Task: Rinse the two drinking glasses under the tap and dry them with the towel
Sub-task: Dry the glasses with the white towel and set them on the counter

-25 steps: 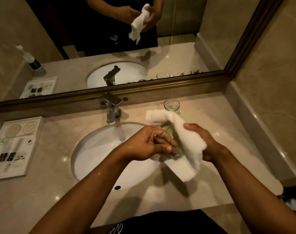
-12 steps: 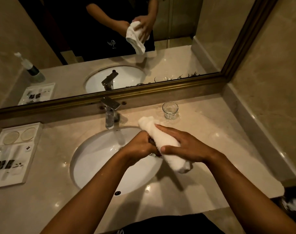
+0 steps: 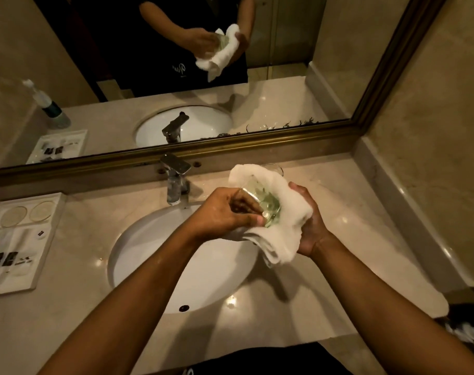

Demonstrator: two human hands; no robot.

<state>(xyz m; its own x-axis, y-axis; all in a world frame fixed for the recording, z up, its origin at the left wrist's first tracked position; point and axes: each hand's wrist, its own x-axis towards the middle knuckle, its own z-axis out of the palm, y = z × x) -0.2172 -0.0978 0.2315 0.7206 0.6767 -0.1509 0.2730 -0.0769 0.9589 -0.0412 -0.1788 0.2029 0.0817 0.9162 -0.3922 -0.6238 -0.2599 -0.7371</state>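
Now drying stage: left hand (image 3: pixel 225 212) grips glass (image 3: pixel 263 204), right hand (image 3: pixel 309 226) cups towel (image 3: pixel 279 212) around it. Second glass (image 3: pixel 275 167) on tabletop (image 3: pixel 352 226), dryness unclear.

I'm seeing both hands bunched mid-frame over the basin's right rim, w/ the towel (image 3: pixel 282 212) hanging between them, so that spot is blocked. The tap (image 3: pixel 176 182) is standing just upper left of the left hand (image 3: pixel 219 215), crowding any reach toward the mirror frame (image 3: pixel 230 150). A second glass (image 3: pixel 275 167) is peeking out behind the towel's top edge. The amenity tray (image 3: pixel 22 239) is taking up the far left counter. The counter (image 3: pixel 365 239) to the right of the right hand (image 3: pixel 309 226) and the sink bowl (image 3: pixel 176 266) below the arms are lying open for passage.
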